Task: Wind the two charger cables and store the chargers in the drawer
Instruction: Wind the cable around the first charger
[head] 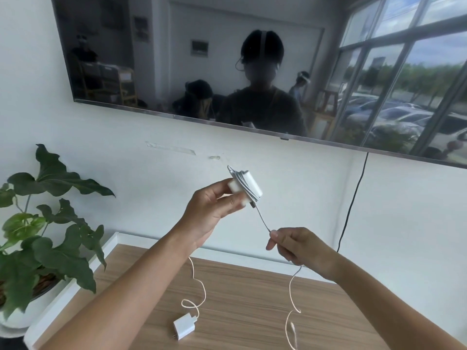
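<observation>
Nearest to us, on the wooden desk (252, 299), lies the second charger (183, 326), a white block with its prongs pointing toward the near edge. Its cable (199, 286) snakes away from it in loose loops and disappears behind our left forearm. Further right on the desk, the free end of the other cable (290, 322) trails down in a wavy line, its plug tip resting near the bottom edge of the view.

Above the desk our two hands are raised. Our right hand (293, 246) pinches that cable between thumb and forefinger, the rest of the fingers curled in. From there the cable runs taut up and left to the first charger (249, 184), which our left hand (212, 210) holds by its end, fingers and thumb wrapped around the white block. Several turns of cable are already wound tightly round the charger's body.

To the left a leafy green plant (50, 238) in a white pot (20, 317) stands beside the desk. Behind everything is a white wall, where a black cord (353, 200) hangs down from a large dark screen (227, 59) mounted above. We cannot see a drawer.
</observation>
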{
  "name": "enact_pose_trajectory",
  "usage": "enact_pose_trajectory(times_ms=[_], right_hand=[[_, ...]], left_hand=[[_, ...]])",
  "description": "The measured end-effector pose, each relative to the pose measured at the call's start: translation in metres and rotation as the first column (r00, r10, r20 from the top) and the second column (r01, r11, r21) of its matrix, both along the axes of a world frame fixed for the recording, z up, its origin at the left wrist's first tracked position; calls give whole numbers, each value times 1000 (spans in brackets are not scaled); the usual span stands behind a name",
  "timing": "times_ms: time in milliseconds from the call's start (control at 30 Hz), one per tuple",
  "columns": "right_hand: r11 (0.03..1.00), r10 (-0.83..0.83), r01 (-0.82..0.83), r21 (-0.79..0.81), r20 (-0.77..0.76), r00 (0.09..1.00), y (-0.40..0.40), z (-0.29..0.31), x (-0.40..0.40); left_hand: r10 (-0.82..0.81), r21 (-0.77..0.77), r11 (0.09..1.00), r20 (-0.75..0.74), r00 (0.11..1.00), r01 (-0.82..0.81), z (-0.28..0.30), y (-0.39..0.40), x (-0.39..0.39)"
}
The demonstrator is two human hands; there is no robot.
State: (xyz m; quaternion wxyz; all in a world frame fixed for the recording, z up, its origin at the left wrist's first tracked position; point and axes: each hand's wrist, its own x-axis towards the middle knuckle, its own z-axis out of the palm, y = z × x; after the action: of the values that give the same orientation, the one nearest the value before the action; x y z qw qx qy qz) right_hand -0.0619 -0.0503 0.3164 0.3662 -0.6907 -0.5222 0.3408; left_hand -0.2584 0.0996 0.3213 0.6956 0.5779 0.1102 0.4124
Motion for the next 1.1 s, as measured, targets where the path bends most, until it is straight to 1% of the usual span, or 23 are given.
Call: enact_pose_trajectory(times_ms=[133, 267, 333, 400, 467, 567, 667, 767, 833, 867, 1000, 1100], right_hand=[[1000, 23, -21, -14, 233, 972, -12, 9, -9], [988, 117, -146, 42, 396, 911, -26, 22, -22], [969, 157, -229, 88, 494, 855, -29, 29, -27], [937, 195, -328, 120, 600, 776, -31, 36, -31], [906, 194, -392, 156, 671, 716, -32, 45, -36], [895, 134, -389, 218, 701, 701, -28, 57, -34], [885, 68, -377, 275, 723, 688, -21, 66, -31], [852, 65, -442, 280, 781, 622, -10, 72, -34], [855, 53, -438, 277, 794, 606, -2, 77, -33], [863, 43, -418, 285, 783, 621, 2, 80, -31], [899, 9, -303, 315, 680, 733, 11, 91, -22], [936, -1, -213, 280, 607, 794, 18, 95, -16]], left_hand=[[75, -65, 995, -16, 997, -75, -6, 12, -2], [126, -78, 988, -79, 989, -132, -18, 22, -1], [156, -39, 986, -129, 979, -163, -22, 24, 1], [188, -1, 982, -166, 968, -191, -24, 25, 3], [208, 20, 978, -192, 959, -208, -24, 24, 4], [213, 47, 977, -235, 948, -208, -23, 24, 3], [232, 160, 969, -329, 915, -188, -23, 18, 4], [243, 268, 952, -381, 892, -145, -25, 12, 11], [235, 312, 944, -396, 888, -111, -26, 9, 15], [232, 325, 941, -407, 884, -97, -27, 8, 16], [228, 358, 932, -459, 859, -56, -29, 4, 16], [188, 360, 933, -472, 861, -7, -26, -4, 14]])
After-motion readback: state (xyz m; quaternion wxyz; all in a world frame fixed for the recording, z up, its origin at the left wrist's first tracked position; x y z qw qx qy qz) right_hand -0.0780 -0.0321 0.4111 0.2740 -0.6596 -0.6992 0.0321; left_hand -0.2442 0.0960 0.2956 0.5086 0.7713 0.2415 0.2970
